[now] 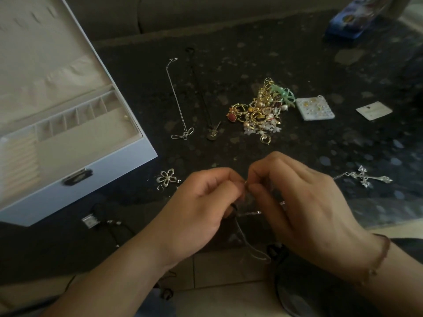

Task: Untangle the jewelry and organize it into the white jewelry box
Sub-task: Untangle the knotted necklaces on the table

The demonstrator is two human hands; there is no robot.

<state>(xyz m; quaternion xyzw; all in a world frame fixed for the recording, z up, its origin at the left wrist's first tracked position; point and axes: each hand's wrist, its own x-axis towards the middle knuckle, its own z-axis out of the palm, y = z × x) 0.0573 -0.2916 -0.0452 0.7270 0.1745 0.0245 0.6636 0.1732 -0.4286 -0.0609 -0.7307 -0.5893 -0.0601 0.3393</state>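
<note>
My left hand (pixel 201 202) and my right hand (pixel 297 202) meet fingertip to fingertip above the near table edge, both pinching a thin silver chain (pixel 248 245) that hangs down in a loop. The white jewelry box (pixel 75 177) stands open at the left, its beige compartments showing. A tangled pile of gold, pearl and green jewelry (pixel 261 110) lies beyond my hands. A silver necklace (pixel 177 99) and a black cord necklace (pixel 206 99) lie stretched out side by side. A silver flower pendant (pixel 168 177) rests by my left hand, a silver cross pendant (pixel 366 178) to the right.
The dark speckled table (pixel 297 65) carries an earring card (pixel 314 108), a small white tag (pixel 374 110) and a blue box (pixel 354 19) at the far right. A small silver charm on a black cord (pixel 91 221) lies before the box. A sofa stands behind.
</note>
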